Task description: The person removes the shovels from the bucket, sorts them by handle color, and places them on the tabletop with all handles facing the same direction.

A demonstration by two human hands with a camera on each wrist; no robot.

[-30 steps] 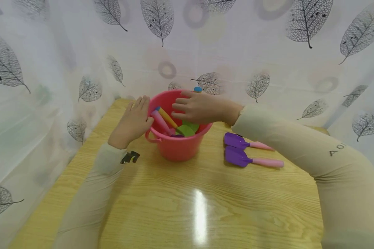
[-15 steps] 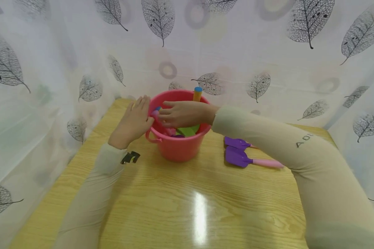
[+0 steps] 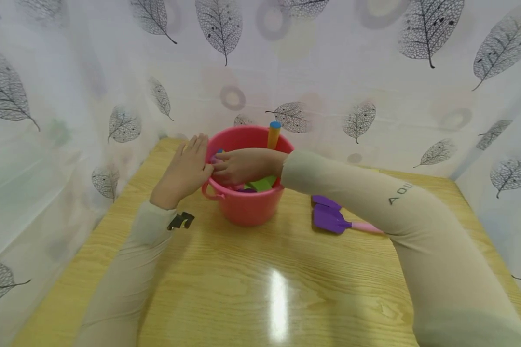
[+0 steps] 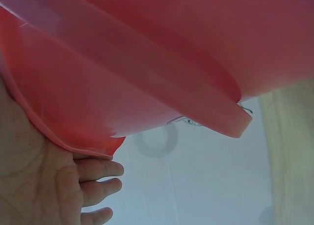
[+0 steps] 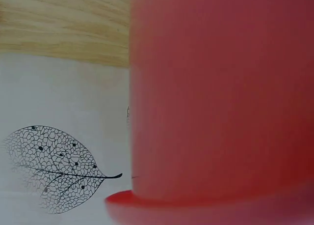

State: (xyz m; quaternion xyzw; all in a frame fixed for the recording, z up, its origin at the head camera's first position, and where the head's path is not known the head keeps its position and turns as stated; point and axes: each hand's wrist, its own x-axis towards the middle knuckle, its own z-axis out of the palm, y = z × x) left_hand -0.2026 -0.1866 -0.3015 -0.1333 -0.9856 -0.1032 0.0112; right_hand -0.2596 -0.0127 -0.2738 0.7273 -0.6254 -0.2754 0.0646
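A red bucket [image 3: 249, 209] stands on the table with several toy pieces inside. My left hand [image 3: 182, 168] rests against its left rim, fingers extended; in the left wrist view that palm [image 4: 39, 185] lies along the red rim [image 4: 73, 149]. My right hand [image 3: 249, 166] is down inside the bucket, its fingers over a pink handle [image 3: 215, 158] at the left wall. Whether they close round the handle is hidden. An orange handle with a blue end [image 3: 273, 137] leans at the back rim, and a green piece [image 3: 262, 184] shows below my right hand. Only bucket wall [image 5: 221, 97] fills much of the right wrist view.
Two purple shovels lie on the wooden table [image 3: 217, 289] right of the bucket: the nearer shovel [image 3: 329, 220] has a pink handle, the farther shovel [image 3: 325, 201] is partly behind my right sleeve. A leaf-print curtain [image 3: 312, 72] hangs behind and at both sides.
My right hand has moved left and lower into the bucket, from above its right side to the pink handle. The left hand keeps its place; the bucket and nearer shovel stay put.
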